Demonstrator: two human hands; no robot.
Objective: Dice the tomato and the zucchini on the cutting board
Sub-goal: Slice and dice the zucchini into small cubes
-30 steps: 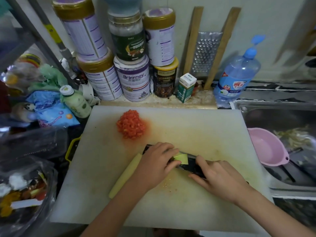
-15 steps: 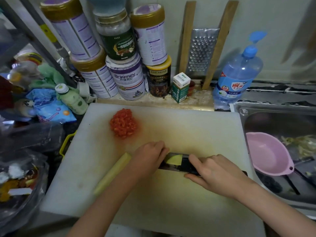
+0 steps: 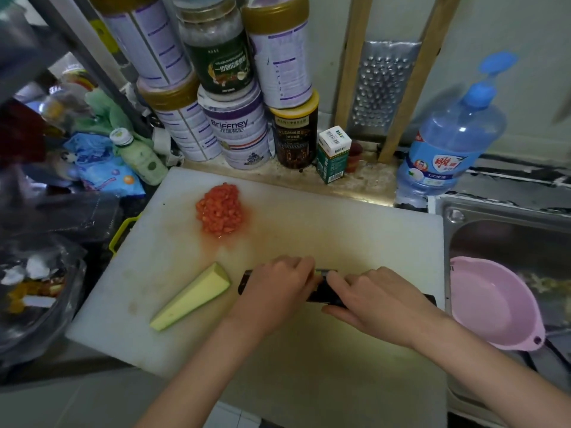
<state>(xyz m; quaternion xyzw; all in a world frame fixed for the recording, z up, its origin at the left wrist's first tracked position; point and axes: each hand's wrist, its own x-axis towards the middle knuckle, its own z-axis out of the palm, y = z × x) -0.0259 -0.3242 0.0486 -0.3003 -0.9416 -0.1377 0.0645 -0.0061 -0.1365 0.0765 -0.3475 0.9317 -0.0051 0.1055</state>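
Two bare hands are meeting over the near middle of the white cutting board (image 3: 340,230), with a dark knife (image 3: 323,294) lying crosswise between them. The right hand (image 3: 377,301) is gripping the knife's handle, its fingers wrapping round it and its forefinger reaching forward along the top of the blade. The left hand (image 3: 275,288) is sitting over the blade's front half with its fingers curled down and close together, knuckles up; whether they are pinching anything I cannot tell, since whatever is lying under them is being hidden by the hand itself. The blade's tip is poking out just left of that hand. One long zucchini wedge (image 3: 193,296), pale green with its cut face up, is lying loose on the board to the left of the left hand, apart from it and angled toward the near left corner. The diced tomato (image 3: 221,211) is sitting in a small red heap on the far left part of the board, well apart from both hands, with a reddish stain spreading around it. Behind the board, stacked tins (image 3: 234,131) are standing against the wall beside a metal grater (image 3: 383,88) and a blue water bottle (image 3: 448,143). To the right, a pink bowl (image 3: 494,307) is resting in the sink (image 3: 454,217).
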